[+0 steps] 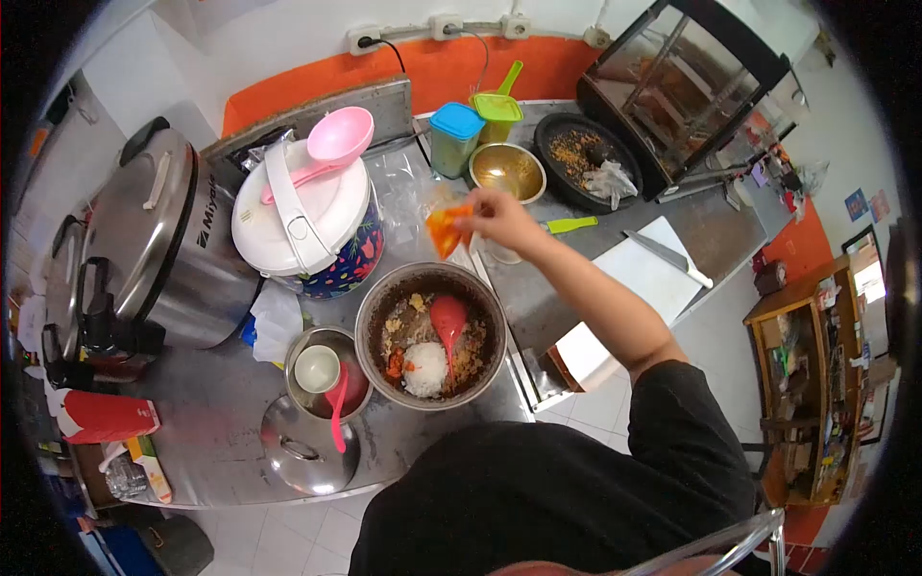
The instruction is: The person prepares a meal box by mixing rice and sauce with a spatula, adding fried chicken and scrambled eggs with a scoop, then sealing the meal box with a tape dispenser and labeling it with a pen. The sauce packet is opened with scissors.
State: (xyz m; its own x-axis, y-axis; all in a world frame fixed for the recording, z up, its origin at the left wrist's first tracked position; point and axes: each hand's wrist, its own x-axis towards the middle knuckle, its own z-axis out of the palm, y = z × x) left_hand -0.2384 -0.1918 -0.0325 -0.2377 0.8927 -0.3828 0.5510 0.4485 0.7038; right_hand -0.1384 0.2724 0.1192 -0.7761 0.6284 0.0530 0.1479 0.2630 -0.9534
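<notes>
My right hand (497,224) reaches forward over the counter, fingers pinched on a small plastic bag smeared orange (447,230). The bag hangs beyond the far rim of a large metal pot (362,331). Inside the pot lie a mound of white rice (424,370), brown crumbly bits, a little red paste (395,365) and a red ladle (448,317). Left of the pot, a metal bowl (296,396) holds a pale cup (317,369) and a pink spoon (337,408). My left hand is out of view.
A white-lidded rice container (288,230) carries a pink scoop (341,136). Big steel cookers (182,250) stand left. A metal lid (309,456) lies near the front edge. Beyond my arm are a golden bowl (507,171), a black mortar (576,154) and a knife (663,252) on a white board (639,278).
</notes>
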